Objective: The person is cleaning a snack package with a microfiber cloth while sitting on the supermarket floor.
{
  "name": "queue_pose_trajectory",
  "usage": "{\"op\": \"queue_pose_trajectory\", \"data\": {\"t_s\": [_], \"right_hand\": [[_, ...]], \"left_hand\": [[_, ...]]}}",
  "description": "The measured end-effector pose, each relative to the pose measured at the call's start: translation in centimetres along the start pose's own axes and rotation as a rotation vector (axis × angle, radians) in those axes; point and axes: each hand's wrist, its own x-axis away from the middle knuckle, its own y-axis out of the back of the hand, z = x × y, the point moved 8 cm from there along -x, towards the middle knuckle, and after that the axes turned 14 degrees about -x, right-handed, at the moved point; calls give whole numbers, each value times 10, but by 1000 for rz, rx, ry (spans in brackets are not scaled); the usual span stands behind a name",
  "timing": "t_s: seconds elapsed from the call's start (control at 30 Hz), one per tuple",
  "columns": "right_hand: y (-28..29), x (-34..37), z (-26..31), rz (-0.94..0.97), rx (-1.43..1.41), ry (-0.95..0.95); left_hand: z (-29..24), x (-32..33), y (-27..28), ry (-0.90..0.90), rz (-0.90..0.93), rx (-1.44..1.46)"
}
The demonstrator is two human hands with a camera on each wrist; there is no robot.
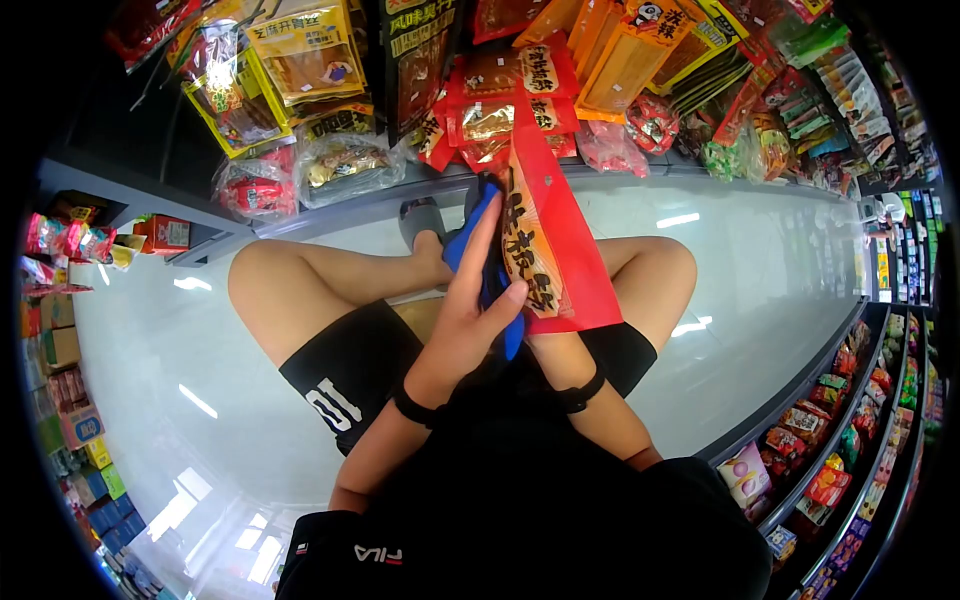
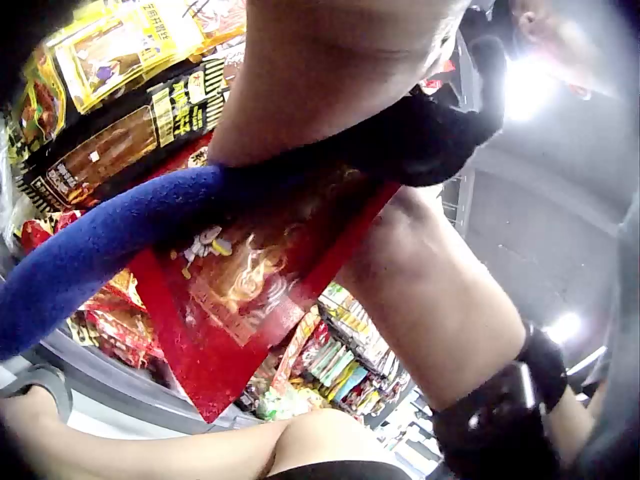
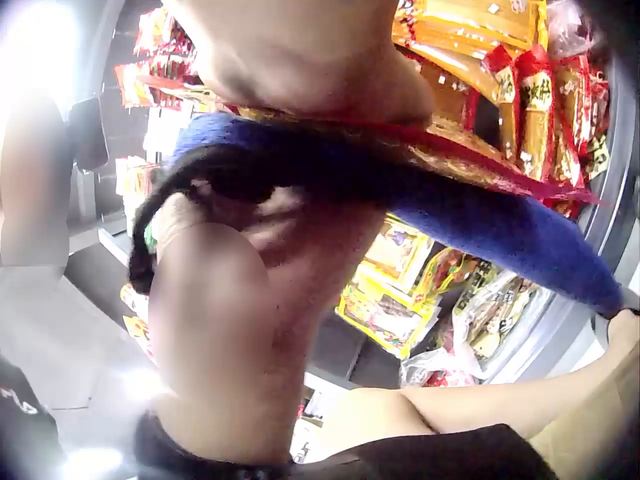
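Note:
A long red snack packet [image 1: 582,262] with black lettering stands tilted between the hands, in the middle of the head view. My left hand [image 1: 468,310] lies along its left side, fingers long and the thumb at the packet's edge, holding a blue cloth [image 1: 464,246] with black parts against it. In the left wrist view the blue cloth [image 2: 110,240] hangs past the packet's clear window side [image 2: 240,290]. The packet hides most of my right hand in the head view. In the right wrist view, my right hand [image 3: 310,70] grips the packet from the other side.
Ahead, a low shelf [image 1: 330,212] carries hanging yellow packets [image 1: 305,60], red packets [image 1: 500,90] and orange packets [image 1: 630,60]. Crossed legs [image 1: 320,285] rest on the shiny floor [image 1: 190,340]. Stocked shelves [image 1: 830,440] stand at the right, stacked boxes [image 1: 85,425] at the left.

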Motion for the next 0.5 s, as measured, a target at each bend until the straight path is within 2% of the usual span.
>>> {"op": "queue_pose_trajectory", "data": {"t_s": [0.17,0.3,0.37,0.5], "right_hand": [[6,1,0,-18,-81,-21],[9,4,-8,-32,-108,-39],[9,7,-10,-41,-125,-48],[13,10,-15,-62,-205,-69]], "left_hand": [[-12,4,-6,-6,11,61],[-31,-5,-4,-18,20,222],[-44,-8,-11,-90,189,236],[-40,-11,-10,0,100,318]]}}
